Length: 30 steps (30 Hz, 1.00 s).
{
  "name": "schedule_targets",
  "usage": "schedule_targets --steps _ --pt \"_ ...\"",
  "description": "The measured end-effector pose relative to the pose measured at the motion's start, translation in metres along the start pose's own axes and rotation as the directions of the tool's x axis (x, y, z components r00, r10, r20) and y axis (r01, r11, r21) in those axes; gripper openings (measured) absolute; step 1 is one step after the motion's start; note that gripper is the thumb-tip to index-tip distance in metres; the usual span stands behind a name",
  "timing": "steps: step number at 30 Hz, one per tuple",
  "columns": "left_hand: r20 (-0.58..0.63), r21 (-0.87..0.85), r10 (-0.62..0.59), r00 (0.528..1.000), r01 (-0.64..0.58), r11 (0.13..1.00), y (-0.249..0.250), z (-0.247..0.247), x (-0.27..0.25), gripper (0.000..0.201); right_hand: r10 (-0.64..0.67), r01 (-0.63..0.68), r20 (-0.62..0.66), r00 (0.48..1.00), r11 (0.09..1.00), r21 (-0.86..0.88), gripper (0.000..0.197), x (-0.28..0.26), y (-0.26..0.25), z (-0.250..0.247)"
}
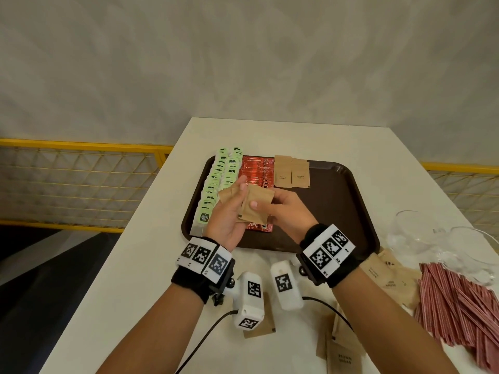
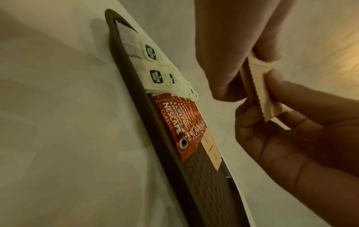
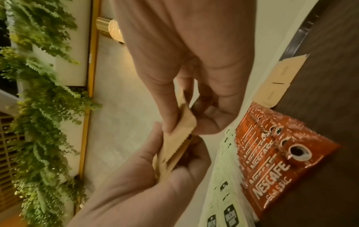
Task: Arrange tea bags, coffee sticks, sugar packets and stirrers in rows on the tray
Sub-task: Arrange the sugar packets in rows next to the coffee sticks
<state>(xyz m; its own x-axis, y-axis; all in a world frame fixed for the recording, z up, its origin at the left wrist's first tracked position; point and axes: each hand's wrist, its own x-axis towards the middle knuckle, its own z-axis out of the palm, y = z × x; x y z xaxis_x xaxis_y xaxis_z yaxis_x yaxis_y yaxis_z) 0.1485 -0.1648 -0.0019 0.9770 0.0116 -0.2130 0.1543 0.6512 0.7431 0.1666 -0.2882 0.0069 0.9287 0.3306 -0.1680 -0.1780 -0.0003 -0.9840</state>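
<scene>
Both hands held above the brown tray [image 1: 351, 201], over its near-left part. Left hand [image 1: 229, 211] grips a small stack of brown sugar packets [image 1: 255, 205], fingers curled round it. Right hand [image 1: 286, 209] pinches the top packet, thumb on its face. On tray: tea bags [image 1: 216, 184] in left rows, red coffee sticks [image 1: 256, 171] beside them, two sugar packets [image 1: 291, 172] at far edge. Red stirrers [image 1: 459, 309] lie on bench [image 1: 135, 292], right of the tray.
</scene>
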Motion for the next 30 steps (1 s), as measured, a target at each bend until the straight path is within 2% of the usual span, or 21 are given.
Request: schedule_targets --steps 3,5,7,10,13,16,20,26,30 --pt "-0.016 0.028 0.002 1.000 -0.002 1.000 -0.003 -0.003 0.001 0.027 0.035 -0.034 0.024 0.999 0.999 -0.013 0.025 0.005 -0.005 -0.011" --pt "-0.067 0.014 0.004 0.998 -0.003 1.000 -0.002 -0.007 0.001 0.024 0.069 -0.069 -0.006 0.998 0.998 0.005 0.025 0.015 -0.012 -0.030" --pt "-0.118 -0.017 -0.005 0.993 0.003 1.000 0.001 -0.012 0.001 0.021 0.114 -0.116 -0.129 0.985 0.993 -0.012 0.028 0.033 -0.020 -0.055" --pt "-0.160 -0.031 -0.018 0.987 0.013 0.999 0.007 -0.018 0.001 0.020 0.179 -0.229 -0.314 0.932 0.965 -0.130 0.030 0.067 -0.021 -0.085" --pt "-0.177 -0.036 -0.023 0.984 0.017 0.999 0.010 -0.022 0.003 0.022 0.239 -0.369 -0.414 0.878 0.889 -0.270 0.034 0.096 -0.011 -0.098" --pt "-0.197 -0.034 -0.027 0.980 0.021 0.999 0.013 -0.025 0.006 0.021 0.245 -0.412 -0.433 0.868 0.842 -0.350 0.045 0.115 -0.002 -0.101" --pt "-0.216 -0.041 -0.028 0.976 0.020 0.999 0.016 -0.028 0.007 0.019 0.286 -0.464 -0.476 0.832 0.828 -0.314 0.042 0.126 -0.006 -0.094" --pt "-0.222 -0.056 -0.066 0.973 0.055 0.997 0.012 -0.027 0.011 0.020 0.244 -0.514 -0.541 0.805 0.742 -0.430 0.062 0.130 -0.005 -0.093" --pt "-0.224 -0.048 -0.069 0.972 0.060 0.997 0.011 -0.023 0.012 0.020 0.259 -0.521 -0.535 0.804 0.741 -0.425 0.068 0.133 -0.003 -0.098"
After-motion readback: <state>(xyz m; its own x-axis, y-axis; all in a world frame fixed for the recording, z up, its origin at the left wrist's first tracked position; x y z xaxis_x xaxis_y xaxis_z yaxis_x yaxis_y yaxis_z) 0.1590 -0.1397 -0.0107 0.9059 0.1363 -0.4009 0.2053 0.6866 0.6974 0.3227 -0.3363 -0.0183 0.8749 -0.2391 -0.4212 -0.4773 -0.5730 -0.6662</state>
